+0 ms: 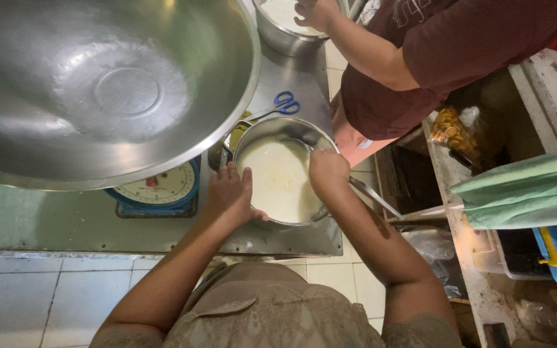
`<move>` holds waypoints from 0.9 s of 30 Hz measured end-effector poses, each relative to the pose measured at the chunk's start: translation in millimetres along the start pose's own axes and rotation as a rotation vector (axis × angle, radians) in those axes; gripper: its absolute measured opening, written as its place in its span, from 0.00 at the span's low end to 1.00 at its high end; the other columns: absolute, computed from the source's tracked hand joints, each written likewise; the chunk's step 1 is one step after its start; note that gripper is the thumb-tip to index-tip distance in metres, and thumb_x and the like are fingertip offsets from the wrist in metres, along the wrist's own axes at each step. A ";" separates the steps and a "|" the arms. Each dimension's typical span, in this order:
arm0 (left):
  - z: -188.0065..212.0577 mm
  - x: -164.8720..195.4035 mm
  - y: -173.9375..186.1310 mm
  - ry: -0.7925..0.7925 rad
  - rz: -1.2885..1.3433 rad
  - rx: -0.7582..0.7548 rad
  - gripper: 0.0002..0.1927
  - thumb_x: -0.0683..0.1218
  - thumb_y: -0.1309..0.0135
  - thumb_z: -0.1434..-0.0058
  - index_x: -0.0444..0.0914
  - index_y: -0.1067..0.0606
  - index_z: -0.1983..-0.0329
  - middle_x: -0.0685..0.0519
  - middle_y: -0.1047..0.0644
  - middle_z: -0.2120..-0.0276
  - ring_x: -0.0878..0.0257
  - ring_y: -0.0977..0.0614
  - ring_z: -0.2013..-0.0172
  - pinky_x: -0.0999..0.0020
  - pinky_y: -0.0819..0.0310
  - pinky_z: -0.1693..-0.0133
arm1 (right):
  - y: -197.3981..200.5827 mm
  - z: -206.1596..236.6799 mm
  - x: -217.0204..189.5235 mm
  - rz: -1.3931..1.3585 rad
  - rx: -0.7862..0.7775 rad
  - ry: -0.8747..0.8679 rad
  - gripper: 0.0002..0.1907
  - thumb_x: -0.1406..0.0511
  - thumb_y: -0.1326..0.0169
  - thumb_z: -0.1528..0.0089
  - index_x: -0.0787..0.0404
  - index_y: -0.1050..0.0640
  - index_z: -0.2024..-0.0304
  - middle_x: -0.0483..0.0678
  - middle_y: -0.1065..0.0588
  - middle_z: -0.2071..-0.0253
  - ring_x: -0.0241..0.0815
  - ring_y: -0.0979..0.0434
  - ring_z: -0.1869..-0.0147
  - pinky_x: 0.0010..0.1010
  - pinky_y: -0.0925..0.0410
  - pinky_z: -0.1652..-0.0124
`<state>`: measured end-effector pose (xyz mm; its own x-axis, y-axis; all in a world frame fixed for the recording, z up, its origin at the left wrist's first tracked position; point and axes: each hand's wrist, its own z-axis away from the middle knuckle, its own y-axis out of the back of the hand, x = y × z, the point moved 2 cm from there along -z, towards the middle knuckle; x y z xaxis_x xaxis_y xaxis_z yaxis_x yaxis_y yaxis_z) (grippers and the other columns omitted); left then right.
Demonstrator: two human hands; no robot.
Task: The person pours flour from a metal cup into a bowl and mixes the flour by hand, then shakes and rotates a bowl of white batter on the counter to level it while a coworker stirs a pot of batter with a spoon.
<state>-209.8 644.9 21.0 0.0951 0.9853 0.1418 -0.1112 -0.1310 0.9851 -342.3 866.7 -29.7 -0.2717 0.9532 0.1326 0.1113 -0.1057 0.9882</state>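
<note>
A steel pot [262, 129] holding pale creamy liquid [280, 180] stands on the metal counter [66, 222]. My left hand [230, 193] grips the pot's near-left rim. My right hand [327, 173] is closed over the right rim around a metal utensil whose long handle [376, 198] sticks out toward the lower right. The utensil's working end is hidden in the liquid.
A very large steel bowl [107, 87] sits on a blue kitchen scale [162, 192] at left. Blue-handled scissors [285, 103] lie behind the pot. Another person in a maroon shirt [459, 38] reaches into a second pot [285, 26]. Shelves with bags [459, 129] stand at right.
</note>
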 end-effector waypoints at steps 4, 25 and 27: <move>3.2 -1.7 -4.8 -0.044 0.029 0.050 0.67 0.79 0.34 0.68 0.29 0.34 0.36 0.29 0.31 0.42 0.40 0.28 0.42 0.51 0.34 0.45 | -7.5 3.3 -22.4 -0.027 0.029 0.067 0.10 0.67 0.52 0.39 0.59 0.20 0.61 0.58 0.21 0.62 0.58 0.17 0.61 0.47 0.25 0.64; 2.3 -3.1 -11.8 -0.002 0.042 0.080 0.62 0.76 0.30 0.71 0.30 0.29 0.41 0.33 0.31 0.41 0.42 0.30 0.39 0.48 0.35 0.43 | 79.9 94.2 -48.2 -0.091 -0.227 0.394 0.15 0.68 0.51 0.39 0.57 0.25 0.50 0.57 0.23 0.64 0.58 0.20 0.62 0.50 0.27 0.65; 1.8 -3.8 -12.2 -0.003 0.029 0.020 0.63 0.77 0.31 0.68 0.28 0.30 0.41 0.32 0.31 0.41 0.41 0.30 0.40 0.47 0.36 0.42 | 86.2 99.8 -42.1 -0.054 -0.297 0.330 0.17 0.69 0.52 0.40 0.55 0.24 0.49 0.57 0.23 0.63 0.58 0.19 0.61 0.50 0.27 0.65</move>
<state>-207.0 642.5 8.5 0.0953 0.9807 0.1709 -0.0942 -0.1621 0.9823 -225.9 845.8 42.2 -0.5653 0.8234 0.0501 -0.1777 -0.1809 0.9673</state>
